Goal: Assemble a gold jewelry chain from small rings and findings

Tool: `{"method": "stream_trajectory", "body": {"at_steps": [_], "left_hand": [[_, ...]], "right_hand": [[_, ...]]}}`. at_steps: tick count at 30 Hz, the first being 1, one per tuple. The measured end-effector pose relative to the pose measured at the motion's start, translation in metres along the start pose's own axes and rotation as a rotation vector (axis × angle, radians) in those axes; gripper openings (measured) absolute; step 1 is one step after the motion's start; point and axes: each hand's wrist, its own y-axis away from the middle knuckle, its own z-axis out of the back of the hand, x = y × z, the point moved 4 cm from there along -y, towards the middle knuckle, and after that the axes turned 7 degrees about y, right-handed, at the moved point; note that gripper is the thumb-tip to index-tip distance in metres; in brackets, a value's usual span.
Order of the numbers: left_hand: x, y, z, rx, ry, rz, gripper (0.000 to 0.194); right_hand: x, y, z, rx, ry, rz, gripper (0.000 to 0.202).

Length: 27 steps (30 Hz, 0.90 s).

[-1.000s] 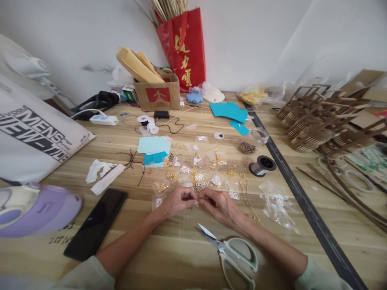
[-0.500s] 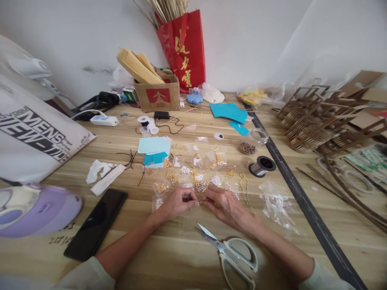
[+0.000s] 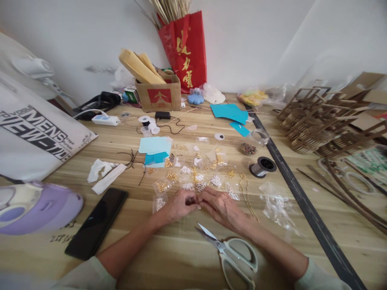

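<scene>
My left hand and my right hand meet fingertip to fingertip low over the table. Both are closed in a pinch; whatever lies between the fingers is too small and too hidden to name. Just beyond them spread small clear bags and piles of gold beads and silver beads. Scissors with pale handles lie partly spread below my right hand. Right of that hand a gold chain rests on the wood.
A black phone and a purple appliance are at left. A wire spool, a crumpled plastic bag and a dark strip lie to the right. Woven baskets stand farther right; a cardboard box is at the back.
My hands have drawn closer together, and the fingertips now overlap. More silver beads show beside my right hand. The scissors and other things lie where they were.
</scene>
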Motion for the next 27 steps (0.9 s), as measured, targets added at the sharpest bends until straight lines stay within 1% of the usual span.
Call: {"method": "stream_trajectory", "body": {"at_steps": [5, 9, 14, 20, 25, 27], "left_hand": [[0.009, -0.002, 0.002, 0.012, 0.095, 0.039, 0.014], [0.008, -0.002, 0.003, 0.027, 0.126, 0.05, 0.016], [0.004, -0.002, 0.003, 0.017, 0.105, 0.039, 0.017], [0.003, -0.002, 0.003, 0.01, 0.068, 0.008, 0.017], [0.001, -0.001, 0.003, 0.016, 0.037, 0.0, 0.015], [-0.001, -0.001, 0.003, 0.01, 0.025, -0.005, 0.015]], "right_hand": [[-0.006, -0.001, -0.003, -0.033, -0.092, -0.074, 0.013], [-0.008, -0.001, -0.003, -0.042, -0.206, -0.112, 0.013], [-0.009, -0.002, -0.004, -0.036, -0.271, -0.137, 0.013], [-0.01, -0.002, -0.006, -0.034, -0.307, -0.176, 0.012], [-0.009, -0.002, -0.007, -0.016, -0.313, -0.177, 0.013], [-0.009, -0.002, -0.007, -0.036, -0.314, -0.161, 0.011]]}}
